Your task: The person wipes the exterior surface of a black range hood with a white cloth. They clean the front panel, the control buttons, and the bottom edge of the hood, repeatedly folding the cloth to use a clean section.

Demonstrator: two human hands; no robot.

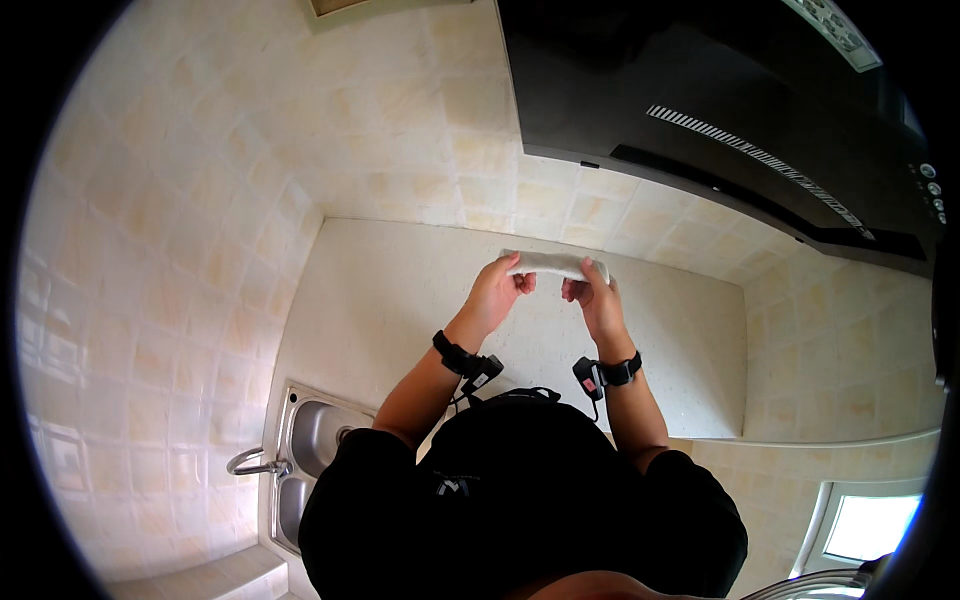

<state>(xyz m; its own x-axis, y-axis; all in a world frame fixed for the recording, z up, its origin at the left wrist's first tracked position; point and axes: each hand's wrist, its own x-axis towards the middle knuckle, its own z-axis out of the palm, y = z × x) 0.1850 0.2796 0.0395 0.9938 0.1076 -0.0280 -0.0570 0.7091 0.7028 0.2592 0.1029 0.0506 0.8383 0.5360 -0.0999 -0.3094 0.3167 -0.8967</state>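
A folded whitish cloth [551,262] stretches crosswise between my two hands above the pale countertop [390,300]. My left hand [499,289] grips its left end, thumb on top and fingers curled beneath. At the other end, my right hand [598,294] pinches the cloth in the same way. The middle of the cloth spans the gap between the hands. Whether it touches the countertop cannot be made out. Each wrist wears a black strap with a small black device attached.
A stainless steel double sink [319,435] with a curved faucet [259,463] lies at the left. Beyond the counter rises a tiled wall [480,180]. A black range hood [675,112] overhangs the back right. A window [874,525] is at the lower right.
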